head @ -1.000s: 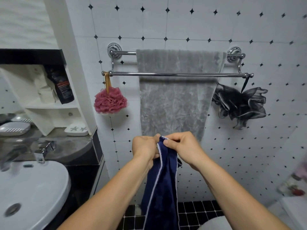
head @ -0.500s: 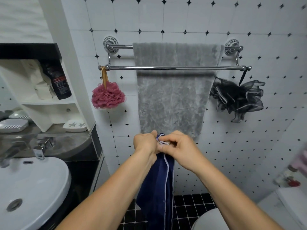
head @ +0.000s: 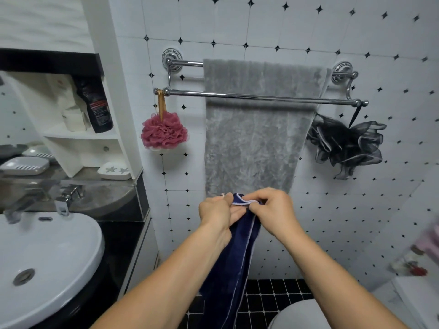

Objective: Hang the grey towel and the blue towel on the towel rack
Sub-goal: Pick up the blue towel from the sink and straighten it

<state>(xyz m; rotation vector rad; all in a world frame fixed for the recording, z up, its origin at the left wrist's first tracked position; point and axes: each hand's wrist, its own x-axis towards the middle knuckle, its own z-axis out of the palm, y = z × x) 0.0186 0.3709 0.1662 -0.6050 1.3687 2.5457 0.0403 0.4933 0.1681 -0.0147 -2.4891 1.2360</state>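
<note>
Blue towel [head: 234, 252] pinched at its top edge by left hand [head: 217, 213] and right hand [head: 273, 210] — below the grey towel [head: 255, 129].

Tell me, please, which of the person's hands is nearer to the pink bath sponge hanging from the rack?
Left. The left hand is below and slightly right of the pink bath sponge; the right hand is farther right.

Blue towel [head: 234, 255] in both hands [head: 217, 213], below hung grey towel [head: 256, 143].

My blue towel [head: 234, 252] runs off the bottom edge; the items [head: 418, 257] at the right edge are blurred.
</note>
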